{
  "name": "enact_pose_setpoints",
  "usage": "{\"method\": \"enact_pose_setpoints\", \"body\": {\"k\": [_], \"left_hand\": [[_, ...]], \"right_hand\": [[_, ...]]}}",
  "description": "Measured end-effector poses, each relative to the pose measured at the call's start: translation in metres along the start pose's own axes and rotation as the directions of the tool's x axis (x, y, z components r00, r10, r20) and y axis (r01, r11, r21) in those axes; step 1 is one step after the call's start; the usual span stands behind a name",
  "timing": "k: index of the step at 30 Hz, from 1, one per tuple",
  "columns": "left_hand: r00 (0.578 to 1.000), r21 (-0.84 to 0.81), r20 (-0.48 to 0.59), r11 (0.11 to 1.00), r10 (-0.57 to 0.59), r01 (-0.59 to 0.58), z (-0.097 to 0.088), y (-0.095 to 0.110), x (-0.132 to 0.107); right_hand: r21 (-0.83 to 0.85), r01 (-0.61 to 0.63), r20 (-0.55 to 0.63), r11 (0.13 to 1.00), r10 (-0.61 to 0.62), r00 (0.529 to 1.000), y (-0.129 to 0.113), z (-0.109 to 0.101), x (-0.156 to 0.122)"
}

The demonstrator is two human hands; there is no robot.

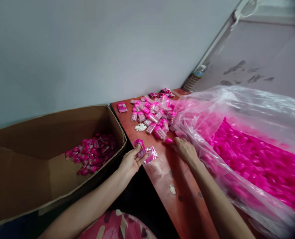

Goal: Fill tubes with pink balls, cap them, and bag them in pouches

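Between the thumb and fingers of my left hand is a shiny pink sachet, above the table's left edge. A second sachet shows just beyond those fingertips; whether it is held too or lies on the table, I cannot tell. My right hand is closed low over the table beside the plastic bag, with a small pink piece at its fingertips. Just beyond it is a pile of small clear containers with pink tops and pale round pieces inside.
To the left stands an open cardboard box with pink packets in it. A clear plastic bag of bright pink pieces fills the right. On the red table lie a white scrap and a sachet. A bottle leans at the back.
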State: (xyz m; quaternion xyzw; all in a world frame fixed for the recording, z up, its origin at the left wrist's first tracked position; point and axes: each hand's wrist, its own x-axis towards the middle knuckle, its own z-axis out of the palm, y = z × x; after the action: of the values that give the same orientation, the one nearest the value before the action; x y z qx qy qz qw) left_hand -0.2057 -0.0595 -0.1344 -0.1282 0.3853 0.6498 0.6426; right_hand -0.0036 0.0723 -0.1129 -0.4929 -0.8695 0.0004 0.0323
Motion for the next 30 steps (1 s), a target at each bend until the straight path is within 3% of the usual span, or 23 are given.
{"method": "enact_pose_setpoints", "body": {"k": [2, 4, 6, 8, 11, 18, 30], "left_hand": [[0.999, -0.052, -0.027, 0.998, 0.02, -0.021, 0.0, -0.001, 0.001], [0.999, -0.074, -0.043, 0.997, 0.026, -0.029, 0.0, -0.002, 0.003], [0.999, -0.076, -0.047, 0.997, 0.025, -0.028, 0.0, -0.005, 0.003], [0.999, -0.06, -0.031, 0.998, 0.011, -0.012, 0.001, -0.008, 0.002], [1.0, -0.053, 0.006, 0.998, -0.017, 0.017, 0.003, -0.015, -0.002], [0.994, -0.07, 0.108, 0.997, 0.033, -0.025, 0.003, -0.024, -0.01], [0.996, -0.048, 0.088, 0.999, 0.013, -0.009, 0.002, -0.024, -0.012]], "right_hand": [[0.325, -0.174, -0.02, 0.93, 0.191, 0.981, -0.027, -0.003, -0.028], [0.684, -0.205, 0.07, 0.7, 0.217, 0.974, -0.06, -0.005, -0.057], [0.866, -0.236, 0.159, 0.44, 0.204, 0.966, -0.092, -0.004, -0.083], [0.912, -0.273, 0.21, 0.305, 0.224, 0.952, -0.117, 0.0, -0.1], [0.91, -0.316, 0.246, 0.266, 0.267, 0.932, -0.134, 0.009, -0.108], [0.927, -0.313, 0.242, 0.208, 0.305, 0.921, -0.136, 0.018, -0.109], [0.948, -0.312, 0.284, 0.066, 0.271, 0.92, -0.142, 0.015, -0.108]]}}
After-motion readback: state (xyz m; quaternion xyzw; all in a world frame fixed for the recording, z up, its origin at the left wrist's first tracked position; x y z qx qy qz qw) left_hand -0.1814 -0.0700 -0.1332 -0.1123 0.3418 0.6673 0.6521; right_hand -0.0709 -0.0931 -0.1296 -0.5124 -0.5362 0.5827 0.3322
